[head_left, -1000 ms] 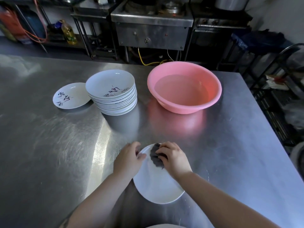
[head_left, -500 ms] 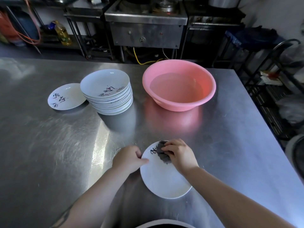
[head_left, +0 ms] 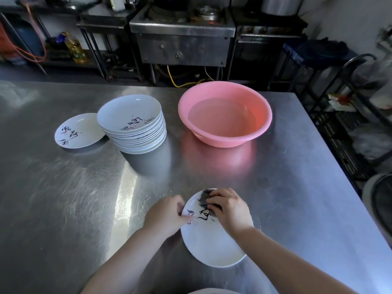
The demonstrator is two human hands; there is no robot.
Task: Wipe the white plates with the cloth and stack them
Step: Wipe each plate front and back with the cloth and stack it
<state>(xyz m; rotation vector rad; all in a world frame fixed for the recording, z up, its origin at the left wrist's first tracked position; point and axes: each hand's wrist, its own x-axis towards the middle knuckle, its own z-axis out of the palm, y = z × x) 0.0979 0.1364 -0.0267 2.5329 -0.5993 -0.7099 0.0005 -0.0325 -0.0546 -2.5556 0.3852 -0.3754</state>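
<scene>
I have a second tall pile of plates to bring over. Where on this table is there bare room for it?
Bare steel lies left of the left hand, in front of the single plate and the plate stack. More lies right of the pink basin. The far middle is crowded: stack and basin stand close together.

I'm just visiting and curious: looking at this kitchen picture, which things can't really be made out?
Head view only:
- Dark grey cloth: mostly covered by the right hand, so its shape is unclear.
- Black brush lettering on the white plate being wiped: partly hidden by both hands; the left hand holds its rim.
- Tall stack of white plates: the lower plates show only as edges.
- Pale rounded object at the bottom edge: cut off, unidentifiable.
</scene>
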